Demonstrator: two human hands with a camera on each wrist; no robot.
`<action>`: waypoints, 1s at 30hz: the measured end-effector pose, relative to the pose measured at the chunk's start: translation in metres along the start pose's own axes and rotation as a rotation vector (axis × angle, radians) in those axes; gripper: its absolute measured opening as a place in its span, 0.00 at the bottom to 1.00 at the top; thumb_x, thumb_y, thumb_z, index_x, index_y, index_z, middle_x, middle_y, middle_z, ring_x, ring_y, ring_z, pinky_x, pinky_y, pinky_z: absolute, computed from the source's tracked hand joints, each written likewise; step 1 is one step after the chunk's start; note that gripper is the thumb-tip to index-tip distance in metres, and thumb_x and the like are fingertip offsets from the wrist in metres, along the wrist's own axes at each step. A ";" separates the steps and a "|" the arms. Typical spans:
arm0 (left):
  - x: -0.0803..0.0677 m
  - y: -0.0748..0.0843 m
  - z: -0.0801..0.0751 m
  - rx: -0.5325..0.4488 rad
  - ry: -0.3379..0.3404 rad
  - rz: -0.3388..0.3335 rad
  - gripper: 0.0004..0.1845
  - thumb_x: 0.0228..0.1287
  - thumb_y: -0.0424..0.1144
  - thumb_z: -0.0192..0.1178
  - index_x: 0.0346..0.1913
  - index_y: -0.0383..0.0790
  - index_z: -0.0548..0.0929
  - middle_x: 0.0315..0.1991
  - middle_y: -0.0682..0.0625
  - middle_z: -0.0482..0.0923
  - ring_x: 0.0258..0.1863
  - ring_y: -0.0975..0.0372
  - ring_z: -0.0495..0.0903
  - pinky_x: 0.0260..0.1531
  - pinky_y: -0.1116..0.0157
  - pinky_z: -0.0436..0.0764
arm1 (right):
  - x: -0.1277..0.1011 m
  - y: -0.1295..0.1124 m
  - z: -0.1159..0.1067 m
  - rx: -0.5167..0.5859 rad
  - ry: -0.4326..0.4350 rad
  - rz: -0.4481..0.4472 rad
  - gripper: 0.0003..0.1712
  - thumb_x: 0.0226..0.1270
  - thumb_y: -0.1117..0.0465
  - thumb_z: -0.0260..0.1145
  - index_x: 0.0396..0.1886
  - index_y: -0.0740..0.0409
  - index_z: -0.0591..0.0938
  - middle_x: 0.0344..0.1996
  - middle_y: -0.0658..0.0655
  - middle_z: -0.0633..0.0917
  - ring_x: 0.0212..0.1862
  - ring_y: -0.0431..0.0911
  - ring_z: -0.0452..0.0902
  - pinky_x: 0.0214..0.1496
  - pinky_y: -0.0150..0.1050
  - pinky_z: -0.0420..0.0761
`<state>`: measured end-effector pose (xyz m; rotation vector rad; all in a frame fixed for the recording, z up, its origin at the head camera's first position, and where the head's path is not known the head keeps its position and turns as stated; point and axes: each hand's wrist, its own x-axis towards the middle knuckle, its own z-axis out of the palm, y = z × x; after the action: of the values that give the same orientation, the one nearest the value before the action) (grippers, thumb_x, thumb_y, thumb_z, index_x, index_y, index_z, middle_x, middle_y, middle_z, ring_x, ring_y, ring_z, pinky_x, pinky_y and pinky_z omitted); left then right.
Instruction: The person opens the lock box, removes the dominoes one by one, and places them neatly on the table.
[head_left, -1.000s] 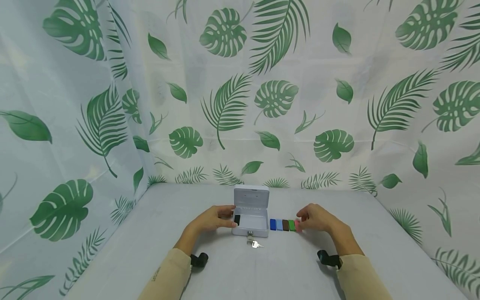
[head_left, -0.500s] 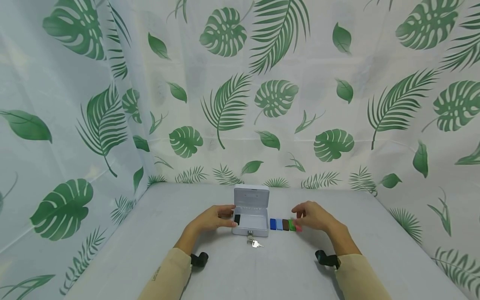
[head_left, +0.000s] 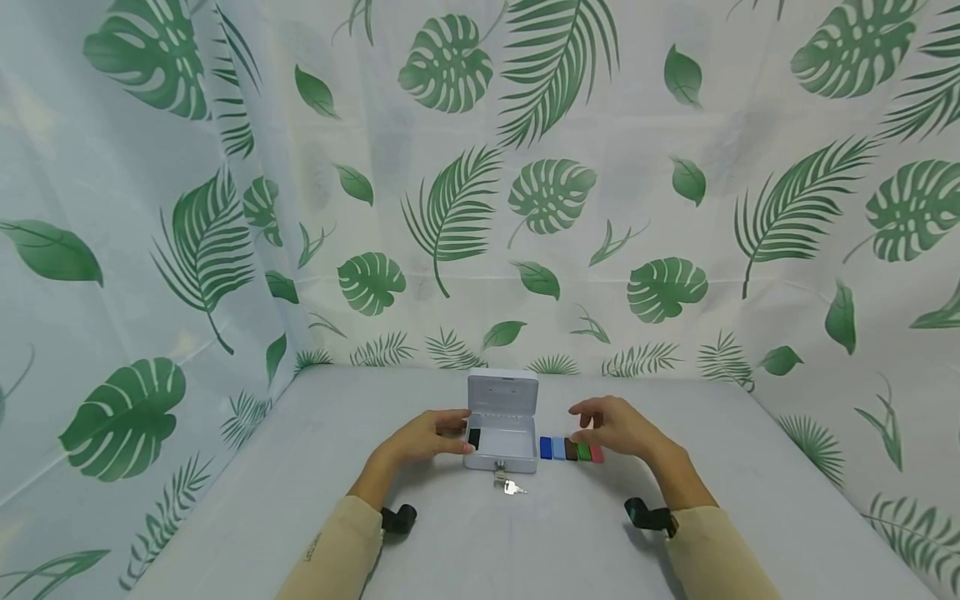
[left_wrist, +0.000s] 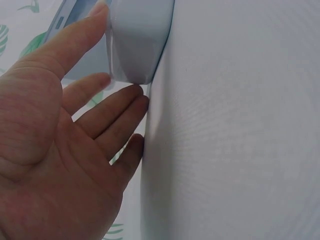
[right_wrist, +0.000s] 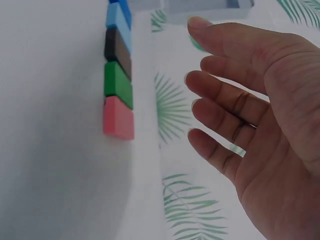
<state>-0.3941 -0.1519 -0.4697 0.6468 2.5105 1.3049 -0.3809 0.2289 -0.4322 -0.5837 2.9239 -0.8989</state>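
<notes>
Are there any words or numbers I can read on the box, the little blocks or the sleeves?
Left sleeve: a small line of dark print runs along it, too small and blurred to read.
Cash box: no words or numbers show on it.
Coloured blocks: plain, no writing, also in the right wrist view.
Keys: too small to tell.

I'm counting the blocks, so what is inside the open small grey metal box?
Inside the open small grey metal cash box, one black block stands at its left end. The floor beside it looks bare; the near front wall hides the strip behind it.
</notes>
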 end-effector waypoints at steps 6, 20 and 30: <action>0.001 0.000 -0.001 0.006 -0.005 0.000 0.44 0.60 0.53 0.77 0.77 0.45 0.71 0.71 0.43 0.77 0.72 0.49 0.75 0.73 0.43 0.69 | -0.001 -0.010 -0.003 -0.016 0.035 -0.042 0.27 0.64 0.54 0.78 0.62 0.54 0.85 0.44 0.57 0.86 0.42 0.46 0.75 0.39 0.37 0.80; 0.001 -0.001 -0.001 0.008 -0.005 0.004 0.44 0.59 0.54 0.77 0.77 0.46 0.72 0.70 0.42 0.77 0.71 0.49 0.77 0.73 0.44 0.70 | -0.001 -0.027 -0.003 -0.031 0.056 -0.089 0.28 0.62 0.54 0.79 0.62 0.51 0.86 0.42 0.49 0.86 0.43 0.46 0.77 0.42 0.37 0.80; 0.000 0.000 -0.001 -0.005 -0.006 0.018 0.43 0.61 0.51 0.77 0.77 0.43 0.71 0.70 0.40 0.77 0.71 0.47 0.76 0.72 0.42 0.70 | 0.004 -0.032 0.001 -0.041 0.052 -0.132 0.27 0.62 0.54 0.79 0.61 0.53 0.86 0.44 0.50 0.87 0.46 0.51 0.79 0.44 0.39 0.80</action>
<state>-0.3945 -0.1524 -0.4692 0.6733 2.5018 1.3123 -0.3731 0.2027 -0.4150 -0.7758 2.9870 -0.8806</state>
